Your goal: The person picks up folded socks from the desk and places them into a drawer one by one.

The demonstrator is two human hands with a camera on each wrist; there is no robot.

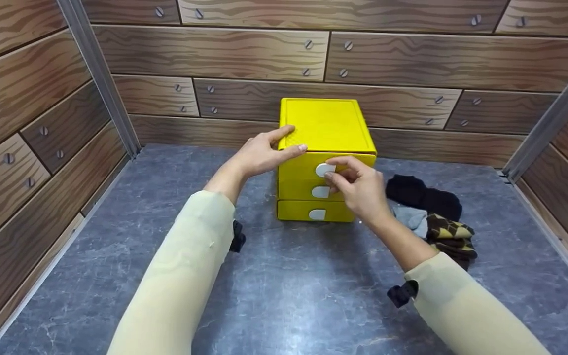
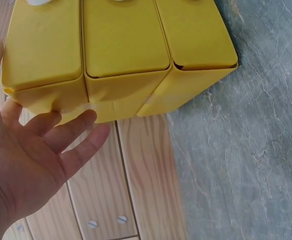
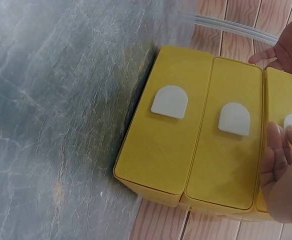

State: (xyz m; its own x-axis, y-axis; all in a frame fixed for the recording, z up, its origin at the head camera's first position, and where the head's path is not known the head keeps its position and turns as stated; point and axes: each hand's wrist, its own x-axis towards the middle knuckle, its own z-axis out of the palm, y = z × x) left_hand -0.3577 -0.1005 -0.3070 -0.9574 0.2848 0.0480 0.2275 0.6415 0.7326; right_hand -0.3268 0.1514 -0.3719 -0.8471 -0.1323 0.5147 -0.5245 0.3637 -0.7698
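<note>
A yellow drawer box (image 1: 326,121) stands on the table with three stacked drawers, each with a white rounded handle. My left hand (image 1: 263,152) rests at its upper left edge, thumb on the top near the front. In the left wrist view that hand's fingers (image 2: 73,131) lie fairly straight along the box's side. With thumb and forefinger, my right hand (image 1: 364,191) pinches the top drawer's handle (image 1: 323,170). Below are the middle handle (image 1: 320,192) and the bottom handle (image 1: 317,214). All the drawers look closed; their insides are hidden.
Right of the box lie folded socks: a black pair (image 1: 422,195), a light grey piece (image 1: 410,220) and a brown-yellow patterned pair (image 1: 449,234). The grey marbled table (image 1: 284,296) is bordered by wood-patterned walls (image 1: 234,52) at the back and sides.
</note>
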